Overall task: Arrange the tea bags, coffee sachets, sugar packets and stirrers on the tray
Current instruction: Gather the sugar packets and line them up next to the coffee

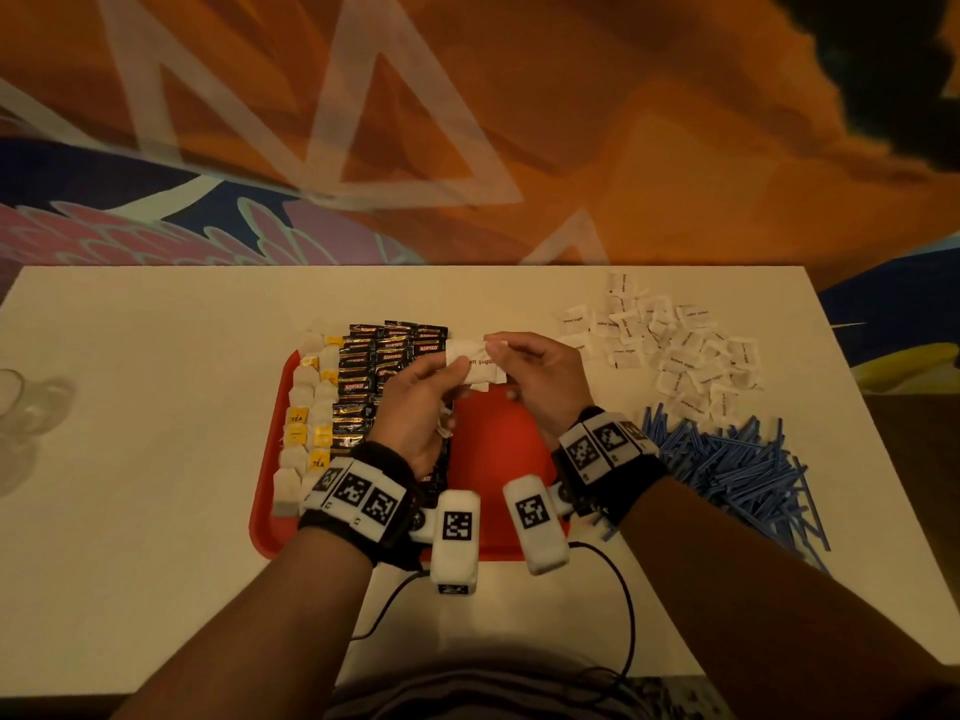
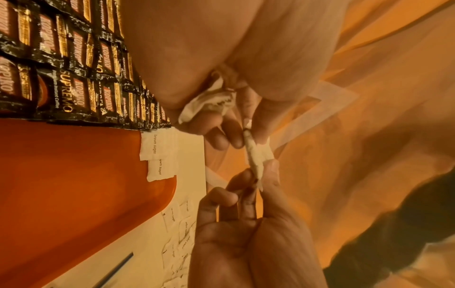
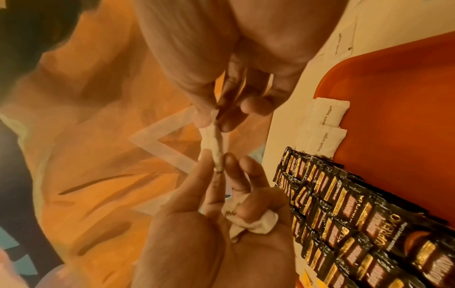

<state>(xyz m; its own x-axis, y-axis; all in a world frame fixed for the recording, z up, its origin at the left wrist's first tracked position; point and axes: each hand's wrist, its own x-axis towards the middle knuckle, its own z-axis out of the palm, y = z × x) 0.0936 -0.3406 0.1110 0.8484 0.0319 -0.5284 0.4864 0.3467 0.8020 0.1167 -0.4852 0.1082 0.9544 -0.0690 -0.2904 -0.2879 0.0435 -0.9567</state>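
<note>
White tabletop [image 1: 156, 387] fills the lower frame under an orange patterned wall. At centre sits my red tray [image 1: 498, 433], its left half packed with tea bags [image 1: 304, 402] and black coffee sachets [image 1: 363, 366], its right half bare red out to the rim. Above that bare part my left hand [image 1: 415, 402] and right hand [image 1: 540, 376] both pinch a brown sugar packet [image 1: 475, 363], with more white packets tucked in my left palm. 2 sugar packets on tray [image 2: 157, 155] lie at its far edge beside the sachets. Loose sugar packets [image 1: 670, 345] scatter at upper right, blue stirrers [image 1: 737, 470] heaped below them, reaching the table's right edge
</note>
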